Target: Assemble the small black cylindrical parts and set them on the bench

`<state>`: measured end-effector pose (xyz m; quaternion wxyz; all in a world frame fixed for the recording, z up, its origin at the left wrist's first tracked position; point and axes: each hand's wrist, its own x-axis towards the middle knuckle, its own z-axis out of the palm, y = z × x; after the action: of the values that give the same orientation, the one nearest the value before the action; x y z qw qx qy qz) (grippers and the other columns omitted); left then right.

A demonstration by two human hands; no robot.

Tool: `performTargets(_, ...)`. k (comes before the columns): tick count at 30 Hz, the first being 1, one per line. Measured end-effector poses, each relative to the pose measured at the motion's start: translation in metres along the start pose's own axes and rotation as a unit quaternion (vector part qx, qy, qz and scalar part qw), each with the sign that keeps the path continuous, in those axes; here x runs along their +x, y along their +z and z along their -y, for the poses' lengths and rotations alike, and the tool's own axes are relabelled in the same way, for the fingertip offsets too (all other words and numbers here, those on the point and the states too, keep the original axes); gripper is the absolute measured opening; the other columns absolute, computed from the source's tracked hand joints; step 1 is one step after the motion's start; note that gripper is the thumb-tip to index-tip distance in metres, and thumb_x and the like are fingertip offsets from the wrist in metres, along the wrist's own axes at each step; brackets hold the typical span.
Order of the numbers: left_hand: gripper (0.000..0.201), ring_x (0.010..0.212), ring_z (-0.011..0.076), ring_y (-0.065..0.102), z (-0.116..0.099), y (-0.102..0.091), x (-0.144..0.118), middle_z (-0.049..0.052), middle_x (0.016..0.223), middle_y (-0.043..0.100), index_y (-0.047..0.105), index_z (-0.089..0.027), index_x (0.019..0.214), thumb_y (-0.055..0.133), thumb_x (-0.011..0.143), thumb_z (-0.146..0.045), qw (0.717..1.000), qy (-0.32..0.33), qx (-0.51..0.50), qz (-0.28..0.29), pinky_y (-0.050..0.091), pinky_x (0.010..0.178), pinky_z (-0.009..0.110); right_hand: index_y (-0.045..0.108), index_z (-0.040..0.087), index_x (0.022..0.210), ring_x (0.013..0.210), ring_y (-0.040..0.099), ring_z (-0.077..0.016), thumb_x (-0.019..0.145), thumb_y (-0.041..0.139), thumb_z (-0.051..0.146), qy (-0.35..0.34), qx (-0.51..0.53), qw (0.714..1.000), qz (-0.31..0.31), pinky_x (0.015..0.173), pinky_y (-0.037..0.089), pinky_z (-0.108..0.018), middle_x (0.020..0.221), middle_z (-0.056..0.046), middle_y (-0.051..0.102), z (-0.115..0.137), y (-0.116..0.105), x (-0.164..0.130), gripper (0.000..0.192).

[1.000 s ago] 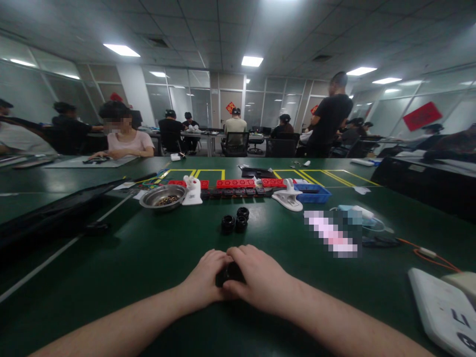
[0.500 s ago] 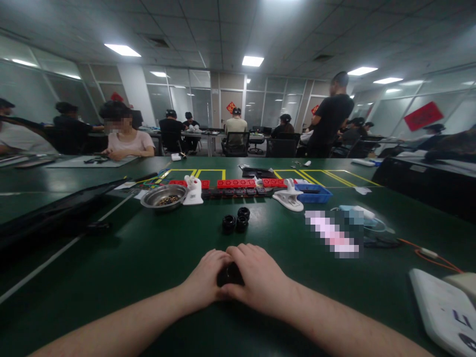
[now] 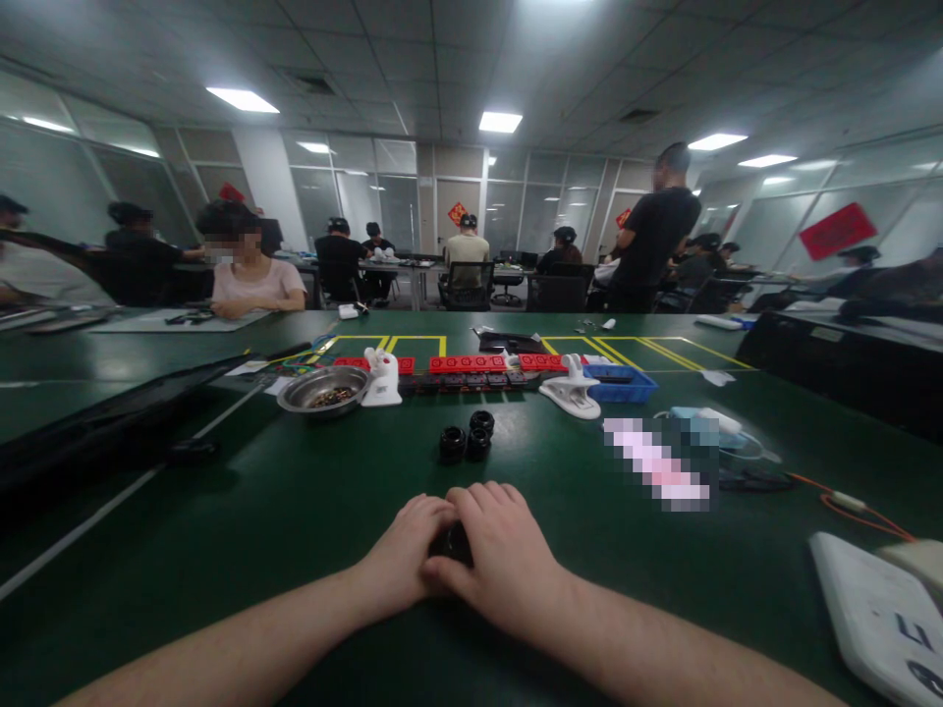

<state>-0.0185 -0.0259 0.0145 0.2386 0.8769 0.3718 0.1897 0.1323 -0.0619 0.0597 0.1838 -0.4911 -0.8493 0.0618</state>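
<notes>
Close in front of me, my left hand and my right hand are closed together around a dark, rounded part. Only a strip of it shows between my thumbs and fingers, so its full shape is hidden. My left hand grips it from the left; my right hand covers its right side and top, with the thumb across the near side. Just beyond my fingers, three glossy black round parts with hollow tops, a left one, a near right one and a far one, stand grouped on the green table.
Farther back are a metal bowl with small brass-coloured pieces, white clamps, a row of red blocks and a blue tray. Cables and a white device lie right. Several people sit beyond.
My right thumb and hand have shifted slightly left over the dark part, covering more of it. My left hand has barely moved. The three black parts stay in place.
</notes>
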Motion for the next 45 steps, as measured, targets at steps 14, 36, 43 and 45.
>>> performTargets(14, 0.035, 0.099, 0.0253, 0.048, 0.000, 0.002, -0.003, 0.004, 0.103, 0.056, 0.056, -0.022, 0.097, 0.060, 0.062, -0.018, 1.000, -0.001, 0.015, -0.011, 0.031, 0.092, 0.041, 0.045, 0.017, 0.104, 0.098, 0.042, -0.0223, 0.067, 0.057, 0.030, -0.041, 0.073, 0.993, -0.079, 0.096, 0.022, -0.041, 0.105, -0.007, 0.051, 0.001, 0.014, -0.011, 0.041)
performTargets(36, 0.035, 0.095, 0.0247, 0.049, 0.007, 0.007, -0.006, 0.005, 0.100, 0.057, 0.057, -0.019, 0.090, 0.066, 0.062, -0.038, 0.999, 0.020, 0.034, -0.035, 0.037, 0.087, 0.037, 0.043, 0.016, 0.110, 0.098, 0.048, -0.0257, 0.061, 0.064, 0.024, 0.050, 0.154, 0.972, -0.171, 0.087, 0.039, -0.043, 0.103, -0.010, 0.051, -0.017, 0.044, -0.029, 0.054)
performTargets(43, 0.043, 0.096, 0.0247, 0.049, 0.010, 0.008, -0.005, 0.004, 0.101, 0.056, 0.055, -0.020, 0.100, 0.067, 0.061, -0.035, 0.999, 0.005, 0.024, -0.034, 0.038, 0.085, 0.037, 0.034, 0.018, 0.117, 0.107, 0.044, -0.0234, 0.063, 0.050, 0.011, -0.046, 0.188, 0.970, -0.146, 0.100, 0.023, -0.047, 0.112, -0.009, 0.049, -0.021, 0.041, -0.029, 0.056)
performTargets(45, 0.042, 0.095, 0.0250, 0.049, 0.011, 0.009, -0.004, 0.005, 0.100, 0.056, 0.055, -0.019, 0.096, 0.068, 0.060, -0.037, 0.999, 0.008, 0.030, -0.039, 0.039, 0.085, 0.038, 0.031, 0.018, 0.120, 0.112, 0.040, -0.0248, 0.063, 0.053, 0.014, -0.047, 0.190, 0.970, -0.146, 0.100, 0.023, -0.048, 0.117, -0.010, 0.045, -0.022, 0.041, -0.030, 0.060)
